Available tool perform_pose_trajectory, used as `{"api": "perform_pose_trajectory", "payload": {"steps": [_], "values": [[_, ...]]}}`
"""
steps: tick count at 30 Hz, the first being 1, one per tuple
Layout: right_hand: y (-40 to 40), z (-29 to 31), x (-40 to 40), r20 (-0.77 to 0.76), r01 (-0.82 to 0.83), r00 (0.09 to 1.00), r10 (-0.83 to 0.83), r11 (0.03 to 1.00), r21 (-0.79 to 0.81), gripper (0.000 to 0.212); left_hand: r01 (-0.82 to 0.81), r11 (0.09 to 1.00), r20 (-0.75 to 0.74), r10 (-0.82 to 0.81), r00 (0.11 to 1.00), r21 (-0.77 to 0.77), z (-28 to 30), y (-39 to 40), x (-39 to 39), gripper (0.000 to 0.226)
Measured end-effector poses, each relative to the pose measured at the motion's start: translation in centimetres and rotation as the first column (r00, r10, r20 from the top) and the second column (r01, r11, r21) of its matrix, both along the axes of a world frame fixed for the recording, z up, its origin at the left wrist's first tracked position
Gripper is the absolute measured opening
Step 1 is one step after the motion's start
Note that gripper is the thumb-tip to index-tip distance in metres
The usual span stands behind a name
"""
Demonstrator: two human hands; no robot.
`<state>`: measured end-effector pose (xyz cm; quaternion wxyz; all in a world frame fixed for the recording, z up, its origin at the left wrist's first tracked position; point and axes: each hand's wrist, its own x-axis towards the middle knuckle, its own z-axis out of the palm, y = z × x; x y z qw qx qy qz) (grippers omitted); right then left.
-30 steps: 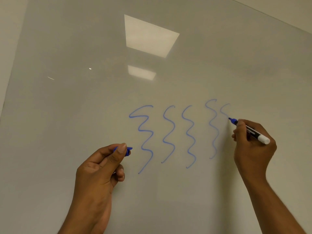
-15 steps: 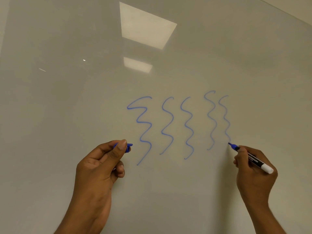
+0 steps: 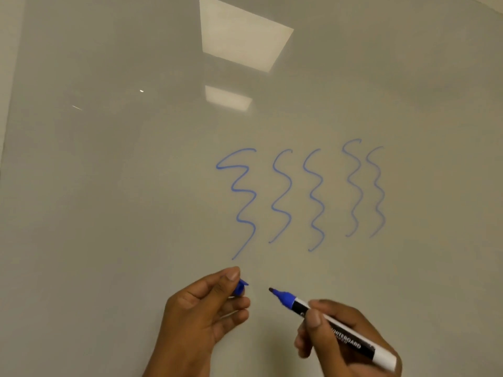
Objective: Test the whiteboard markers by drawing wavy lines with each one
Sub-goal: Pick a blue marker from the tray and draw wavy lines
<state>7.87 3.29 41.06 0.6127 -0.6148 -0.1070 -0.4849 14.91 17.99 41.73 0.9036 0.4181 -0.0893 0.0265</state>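
Note:
Several blue wavy lines (image 3: 315, 197) run down the middle of the whiteboard (image 3: 109, 186). My right hand (image 3: 343, 341) holds an uncapped blue whiteboard marker (image 3: 326, 317), its tip off the board and pointing left, below the lines. My left hand (image 3: 201, 317) pinches the blue cap (image 3: 240, 288) between thumb and fingers, a short gap left of the marker tip. The two rightmost lines look fainter than the left ones.
The glossy board reflects two ceiling light panels (image 3: 245, 34) near the top. A strip of wall (image 3: 8, 50) shows past the board's left edge, and more wall at the top right corner.
My right hand finished the fifth wavy line, lifted the marker off the board and moved down and left toward the cap. My left hand dropped lower with the cap.

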Motion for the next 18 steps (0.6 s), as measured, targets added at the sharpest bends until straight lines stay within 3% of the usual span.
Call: {"api": "perform_pose_trajectory", "payload": {"steps": [3, 8, 10, 18], "values": [[0.8, -1.4, 0.4, -0.069, -0.020, 0.997, 0.021, 1.000, 0.006, 0.008, 0.065, 0.998, -0.065, -0.063, 0.996, 0.020, -0.7, 0.3, -0.2, 0.024], [1.4, -2.1, 0.8, -0.105, -0.082, 0.992, 0.077, 0.996, -0.045, 0.037, 0.099, 0.995, -0.104, -0.096, 0.990, 0.025, -1.4, 0.6, -0.5, 0.037], [1.5, -2.4, 0.9, -0.088, -0.066, 0.994, 0.062, 0.997, -0.042, 0.018, 0.084, 0.996, -0.107, -0.079, 0.991, 0.036, -1.7, 0.6, -0.6, 0.040], [2.0, -2.6, 1.4, -0.075, -0.070, 0.995, 0.064, 0.994, -0.085, 0.015, 0.043, 0.998, -0.094, -0.038, 0.995, 0.055, -2.3, 0.9, -0.1, 0.042]]}}
